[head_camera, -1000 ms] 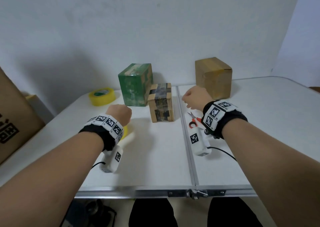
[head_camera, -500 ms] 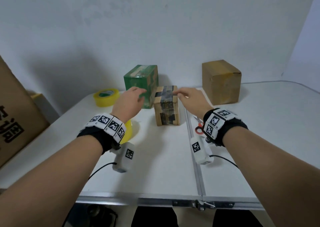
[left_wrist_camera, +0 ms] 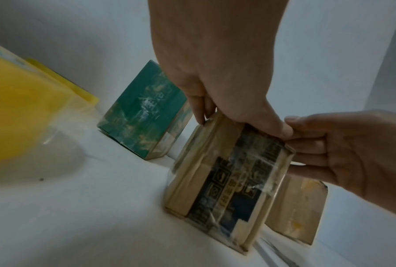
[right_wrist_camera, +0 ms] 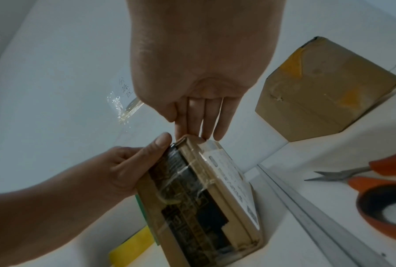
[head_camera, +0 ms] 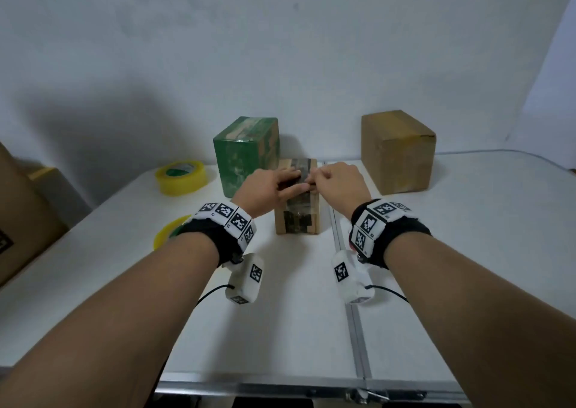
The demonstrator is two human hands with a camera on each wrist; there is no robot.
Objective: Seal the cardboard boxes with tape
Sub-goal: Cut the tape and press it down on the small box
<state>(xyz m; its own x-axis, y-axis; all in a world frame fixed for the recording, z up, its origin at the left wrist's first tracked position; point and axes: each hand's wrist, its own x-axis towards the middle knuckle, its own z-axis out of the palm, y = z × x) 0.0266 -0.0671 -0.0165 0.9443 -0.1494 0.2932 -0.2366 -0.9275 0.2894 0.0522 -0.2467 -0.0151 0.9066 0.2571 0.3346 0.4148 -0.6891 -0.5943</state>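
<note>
A small cardboard box [head_camera: 297, 223] with dark print and clear tape stands upright at the table's middle. My left hand [head_camera: 268, 186] grips its top left edge, fingers curled over the far side and thumb on top [left_wrist_camera: 238, 117]. My right hand [head_camera: 330, 180] holds the top right edge, its fingers [right_wrist_camera: 199, 122] coming down onto the box [right_wrist_camera: 203, 207]. In the left wrist view the box [left_wrist_camera: 226, 180] leans slightly. A yellow tape roll [head_camera: 180, 177] lies at the back left. Another yellow roll [head_camera: 166, 234] lies under my left wrist.
A green box [head_camera: 246, 155] stands just behind and left of the small one, almost touching it. A plain brown box [head_camera: 397, 152] stands at the back right. Orange-handled scissors [right_wrist_camera: 375, 173] lie under my right wrist. A large carton [head_camera: 18, 220] sits off the white table [head_camera: 280, 329].
Both hands have moved forward from the table in front of the small box and closed on its top edges. The scissors are now hidden under my right wrist in the head view.
</note>
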